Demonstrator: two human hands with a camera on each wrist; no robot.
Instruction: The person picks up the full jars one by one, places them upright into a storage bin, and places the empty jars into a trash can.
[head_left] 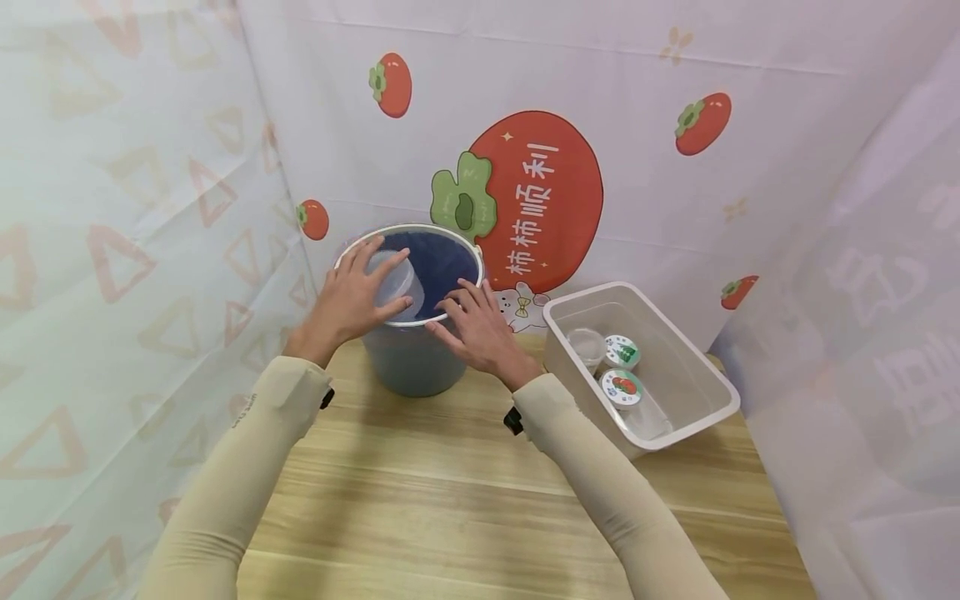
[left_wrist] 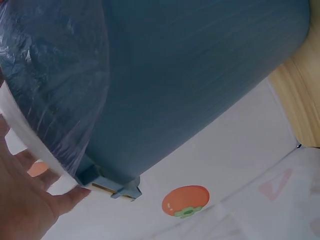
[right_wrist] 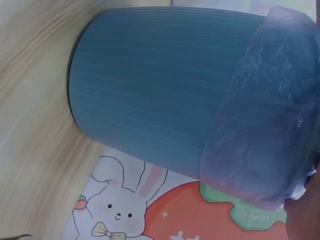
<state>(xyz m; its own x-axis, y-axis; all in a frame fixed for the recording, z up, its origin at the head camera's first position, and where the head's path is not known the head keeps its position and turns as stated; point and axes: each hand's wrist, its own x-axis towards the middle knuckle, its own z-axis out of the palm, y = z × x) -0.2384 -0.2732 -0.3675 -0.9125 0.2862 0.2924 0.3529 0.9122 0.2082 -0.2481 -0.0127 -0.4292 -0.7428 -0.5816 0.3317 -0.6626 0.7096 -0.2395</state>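
Observation:
A blue-grey bucket [head_left: 416,367] with a pale rim [head_left: 408,227] stands upright, a thin clear plastic bag [right_wrist: 260,120] folded over its upper outside. A clear round plastic container [head_left: 396,283] shows inside, at the left of the opening. My left hand [head_left: 348,296] is spread over the left rim, finger and thumb on either side of the container in the head view; contact with it is unclear. At the front right rim rests my right hand [head_left: 480,329], fingers over the edge and thumb lower. Both palms are hidden.
Right of the bucket stands a beige rectangular bin [head_left: 675,333] holding a clear cup [head_left: 587,343], two tubs with printed lids [head_left: 622,388] and a flat clear piece. Printed cloth hangs at the back and both sides of the wooden table [head_left: 405,500].

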